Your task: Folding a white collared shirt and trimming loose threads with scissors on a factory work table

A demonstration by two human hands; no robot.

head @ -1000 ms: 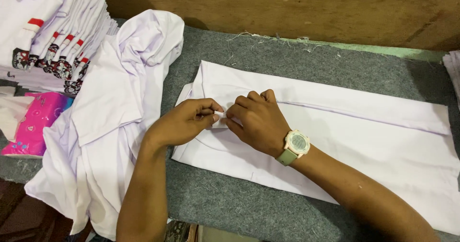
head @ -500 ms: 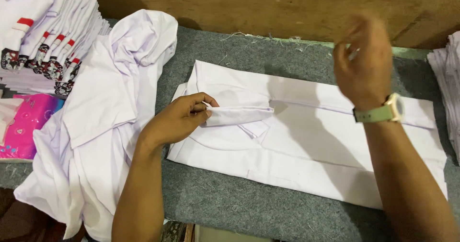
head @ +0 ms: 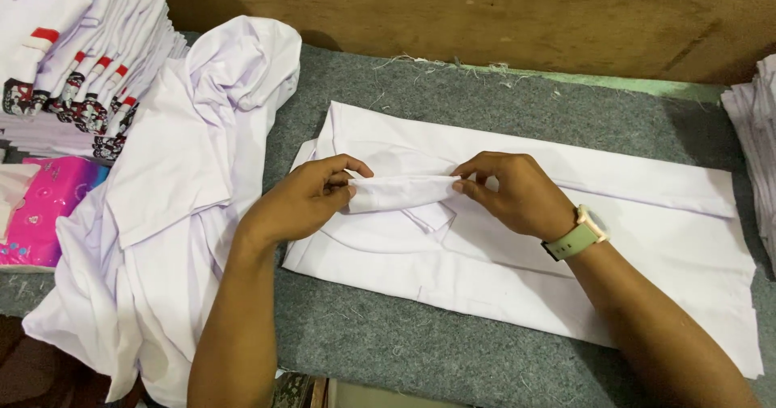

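White shirt (head: 517,238) lies flat on the grey desk (head: 420,335), body already folded; left hand (head: 303,202) and right hand (head: 513,194) pinch the collar (head: 400,192) ends, shaping unfinished.

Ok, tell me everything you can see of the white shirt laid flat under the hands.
The white shirt lies flat on the grey felt table, folded into a long rectangle of thin, smooth cloth with pressed creases. Near its left end, the left hand and right hand pinch a narrow folded strip, perhaps the collar, from either end.
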